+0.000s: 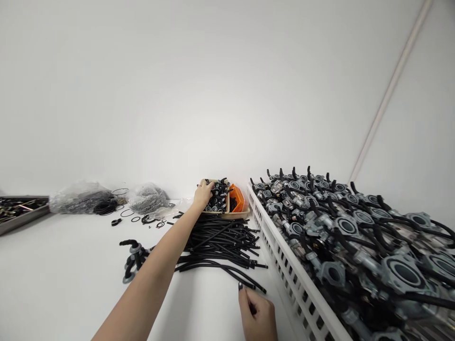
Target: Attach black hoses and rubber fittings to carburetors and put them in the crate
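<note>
Small parts (217, 195) in tray (231, 215), left hand (203, 194) at edge, fittings (346, 226) in basket (297, 274)

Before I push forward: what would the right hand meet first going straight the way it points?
Probably the ends of the nearest black hoses, just beyond the right hand; its height is unclear.

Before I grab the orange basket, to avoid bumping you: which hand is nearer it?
Left. Your left hand is at the small parts beside the orange basket; your right hand is well short of it.
</note>
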The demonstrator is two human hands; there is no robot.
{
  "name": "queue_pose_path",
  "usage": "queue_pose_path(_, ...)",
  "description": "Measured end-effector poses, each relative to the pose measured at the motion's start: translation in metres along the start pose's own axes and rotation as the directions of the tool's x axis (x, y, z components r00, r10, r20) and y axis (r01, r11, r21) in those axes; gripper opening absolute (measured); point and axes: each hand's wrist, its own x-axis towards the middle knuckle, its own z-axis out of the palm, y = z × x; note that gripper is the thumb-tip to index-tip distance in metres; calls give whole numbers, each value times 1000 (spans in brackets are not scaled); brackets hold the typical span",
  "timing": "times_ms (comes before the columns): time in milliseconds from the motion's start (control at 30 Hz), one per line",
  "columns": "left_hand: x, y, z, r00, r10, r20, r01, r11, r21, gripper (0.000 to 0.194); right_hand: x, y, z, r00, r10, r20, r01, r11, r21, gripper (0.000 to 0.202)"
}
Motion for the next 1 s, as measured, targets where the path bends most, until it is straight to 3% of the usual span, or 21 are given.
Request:
queue_pose_path(200,-5,-2,-2,998,-21,-65,8,981,-196,30,0,-2,-1,999,33,10,-33,999,15,38)
queue_pose_path(333,-4,4,-11,988,-72,-134,16,924,-381,30,3,2,-8,991,37,127,-38,999,7,39)
queue_pose_path(467,-7,19,-24,974,-156,-165,23,791,-611,28,4,2,-11,984,74,164,-74,997,-6,39)
queue_pose_path(567,-20,38,-33,971,-213,-112,44,613,-789,26,4,-2,-11,984,90,155,-93,996,9,39)
queue_pose_path(667,-49,60,-44,973,-233,1,91,375,-922,20,4,-6,-11,982,106,156,-111,994,24,40)
queue_pose_path(800,-115,75,-63,966,-118,231,242,98,-965,13,4,-9,-14,978,152,143,-161,985,58,40)
queue_pose_path(867,-152,74,-68,935,-33,352,353,22,-935,15,5,-10,-15,975,186,122,-199,974,106,37)
queue_pose_path(967,-200,68,-67,873,45,485,486,-16,-874,24,8,-12,-18,969,193,156,-225,948,226,19)
queue_pose_path(1000,-213,66,-64,858,54,510,512,-19,-859,25,9,-14,-18,965,178,191,-224,941,253,27)
